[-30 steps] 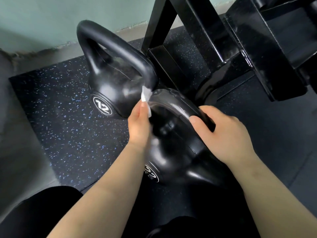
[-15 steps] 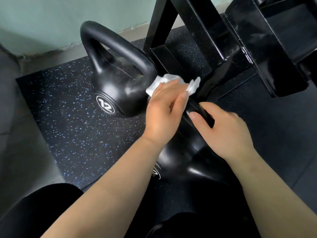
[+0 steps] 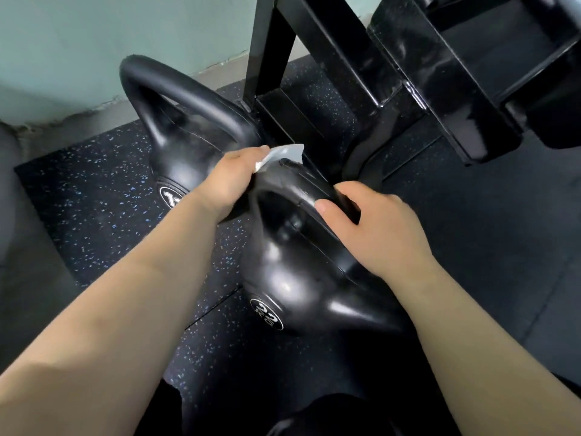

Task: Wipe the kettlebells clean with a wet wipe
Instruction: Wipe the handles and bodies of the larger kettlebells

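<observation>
White against glossy black, a wet wipe (image 3: 284, 152) sticks out from the top of the person's left hand (image 3: 231, 180). That hand's fingers fold out of sight around the wipe and hold it to the left bend of the handle (image 3: 298, 187) of the near kettlebell (image 3: 292, 278). The right hand (image 3: 377, 228) grips the right side of the same handle, thumb laid along its top and fingers wrapped over the far edge. Both bare forearms reach in from the bottom of the view.

The near kettlebell stands on the floor mat (image 3: 94, 199), black rubber speckled with blue and white, and shows a round badge reading 22 KG on its left flank. Just behind it to the left sits the far kettlebell (image 3: 185, 146), matt black with its handle upright; the left wrist covers part of its badge. Whether the two weights touch cannot be told, as the left hand lies between them.

A black steel rack (image 3: 361, 73) rises behind them and to the right, its foot planted on the mat. A pale green wall (image 3: 94, 36) closes the upper left, and dark trousers (image 3: 330, 413) fill the bottom edge.
</observation>
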